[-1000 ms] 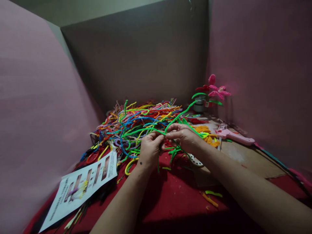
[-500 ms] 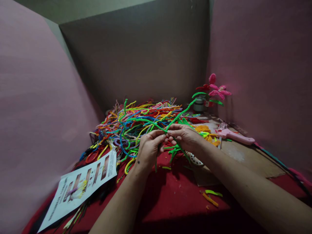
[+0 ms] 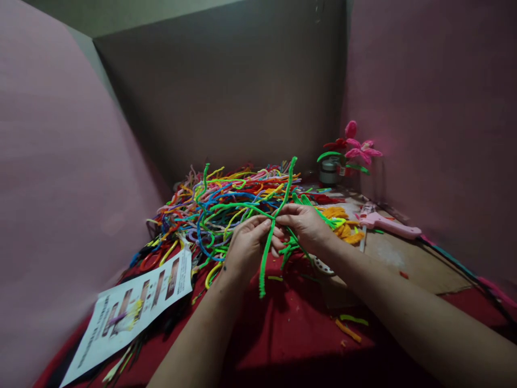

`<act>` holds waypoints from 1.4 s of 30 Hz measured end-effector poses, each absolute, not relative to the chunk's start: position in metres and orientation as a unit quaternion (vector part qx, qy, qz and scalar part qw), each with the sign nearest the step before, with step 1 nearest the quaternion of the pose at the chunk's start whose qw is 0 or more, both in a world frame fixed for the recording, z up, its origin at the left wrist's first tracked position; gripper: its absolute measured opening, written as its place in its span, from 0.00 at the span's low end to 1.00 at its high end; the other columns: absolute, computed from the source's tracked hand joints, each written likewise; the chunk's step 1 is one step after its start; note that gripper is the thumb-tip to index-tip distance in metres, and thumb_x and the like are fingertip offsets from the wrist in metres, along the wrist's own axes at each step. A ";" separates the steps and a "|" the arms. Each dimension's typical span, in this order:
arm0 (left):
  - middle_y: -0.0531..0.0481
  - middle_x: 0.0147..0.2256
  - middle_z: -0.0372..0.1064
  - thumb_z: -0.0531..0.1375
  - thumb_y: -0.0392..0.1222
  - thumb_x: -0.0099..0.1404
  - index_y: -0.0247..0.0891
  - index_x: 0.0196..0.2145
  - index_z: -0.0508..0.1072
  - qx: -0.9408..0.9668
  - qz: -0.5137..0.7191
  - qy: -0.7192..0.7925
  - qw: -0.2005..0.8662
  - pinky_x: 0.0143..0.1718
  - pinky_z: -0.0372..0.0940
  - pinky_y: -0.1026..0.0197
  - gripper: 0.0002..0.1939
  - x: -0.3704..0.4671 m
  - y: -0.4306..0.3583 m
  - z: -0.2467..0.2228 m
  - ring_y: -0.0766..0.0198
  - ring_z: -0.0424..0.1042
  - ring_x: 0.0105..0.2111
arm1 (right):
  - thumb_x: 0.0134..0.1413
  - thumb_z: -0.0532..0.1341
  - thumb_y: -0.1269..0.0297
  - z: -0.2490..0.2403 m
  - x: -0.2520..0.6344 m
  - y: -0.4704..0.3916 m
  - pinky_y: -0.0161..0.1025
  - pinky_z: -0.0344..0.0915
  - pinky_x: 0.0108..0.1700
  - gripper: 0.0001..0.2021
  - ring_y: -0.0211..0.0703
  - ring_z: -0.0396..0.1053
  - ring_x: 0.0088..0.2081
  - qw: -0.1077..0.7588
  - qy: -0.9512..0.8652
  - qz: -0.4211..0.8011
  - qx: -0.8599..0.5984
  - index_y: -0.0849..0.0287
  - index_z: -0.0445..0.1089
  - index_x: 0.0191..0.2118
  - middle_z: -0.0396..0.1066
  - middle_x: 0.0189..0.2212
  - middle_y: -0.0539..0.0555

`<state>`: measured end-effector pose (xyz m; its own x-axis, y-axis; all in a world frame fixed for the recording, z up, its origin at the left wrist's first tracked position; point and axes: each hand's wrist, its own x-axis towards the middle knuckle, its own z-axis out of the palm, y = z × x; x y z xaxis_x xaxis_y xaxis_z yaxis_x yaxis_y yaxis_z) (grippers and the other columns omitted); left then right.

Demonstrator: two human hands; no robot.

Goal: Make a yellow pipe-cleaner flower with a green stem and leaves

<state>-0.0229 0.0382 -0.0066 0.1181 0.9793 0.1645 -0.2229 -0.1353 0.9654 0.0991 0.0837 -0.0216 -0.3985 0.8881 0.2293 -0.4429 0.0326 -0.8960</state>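
Green pipe cleaners [image 3: 264,258] cross one another between my hands, above the red cloth [image 3: 283,345]. My left hand [image 3: 250,240] is closed on them, thumb and index finger pinching just left of the crossing. From the right, my right hand [image 3: 302,223] pinches the stems at the same crossing. One end rises up and to the right, another reaches left over the pile, and a third hangs down toward me. Whether the stems are twisted together at the crossing I cannot tell.
Behind my hands lies a tangled heap of coloured pipe cleaners [image 3: 226,188]. A printed sheet [image 3: 133,318] rests at left. A pink glue gun [image 3: 390,225] lies on cardboard [image 3: 420,264] at right, with pink fuzzy flowers [image 3: 363,151] behind. Orange and green scraps [image 3: 348,330] lie nearer.
The upper green end has swung from leaning right to nearly upright. A green end now hangs down in front of my left fingers. Both hands remain close together.
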 end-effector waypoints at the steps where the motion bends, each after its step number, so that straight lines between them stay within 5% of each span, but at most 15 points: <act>1: 0.48 0.21 0.70 0.59 0.39 0.53 0.32 0.29 0.66 0.511 0.552 0.358 0.554 0.15 0.61 0.64 0.08 -0.023 0.039 -0.007 0.65 0.67 0.15 | 0.38 0.62 0.68 -0.022 0.099 0.083 0.32 0.56 0.17 0.06 0.33 0.59 0.13 0.504 -0.511 0.664 -0.210 0.61 0.63 0.23 0.62 0.12 0.45; 11: 0.45 0.24 0.71 0.59 0.35 0.51 0.31 0.29 0.65 0.485 0.544 0.372 0.574 0.20 0.65 0.64 0.07 -0.021 0.033 -0.002 0.63 0.71 0.20 | 0.39 0.58 0.71 -0.022 0.097 0.081 0.31 0.54 0.14 0.03 0.33 0.57 0.11 0.493 -0.529 0.663 -0.192 0.60 0.62 0.25 0.58 0.11 0.42; 18: 0.51 0.18 0.69 0.60 0.35 0.48 0.32 0.36 0.64 0.453 0.549 0.366 0.599 0.14 0.59 0.66 0.15 -0.023 0.041 -0.010 0.67 0.65 0.13 | 0.34 0.56 0.74 -0.021 0.099 0.083 0.29 0.55 0.15 0.04 0.31 0.57 0.13 0.487 -0.579 0.601 -0.258 0.60 0.63 0.21 0.63 0.12 0.44; 25: 0.55 0.18 0.63 0.58 0.33 0.49 0.33 0.32 0.67 0.446 0.548 0.368 0.605 0.11 0.45 0.72 0.10 -0.028 0.039 -0.006 0.77 0.53 0.11 | 0.35 0.58 0.73 -0.021 0.103 0.081 0.29 0.54 0.16 0.03 0.30 0.57 0.15 0.423 -0.619 0.605 -0.268 0.64 0.69 0.22 0.67 0.16 0.47; 33: 0.55 0.15 0.63 0.62 0.38 0.49 0.34 0.30 0.67 0.444 0.533 0.383 0.610 0.10 0.44 0.72 0.10 -0.032 0.041 -0.008 0.76 0.53 0.10 | 0.45 0.55 0.69 -0.021 0.104 0.080 0.28 0.53 0.17 0.08 0.31 0.58 0.16 0.366 -0.715 0.539 -0.253 0.63 0.69 0.21 0.66 0.15 0.48; 42: 0.55 0.09 0.57 0.60 0.41 0.52 0.31 0.16 0.68 0.481 0.511 0.411 0.583 0.11 0.47 0.70 0.13 -0.031 0.043 -0.013 0.77 0.50 0.07 | 0.48 0.55 0.61 -0.020 0.109 0.079 0.33 0.62 0.24 0.11 0.36 0.64 0.20 0.323 -0.667 0.652 -0.157 0.62 0.69 0.24 0.69 0.18 0.50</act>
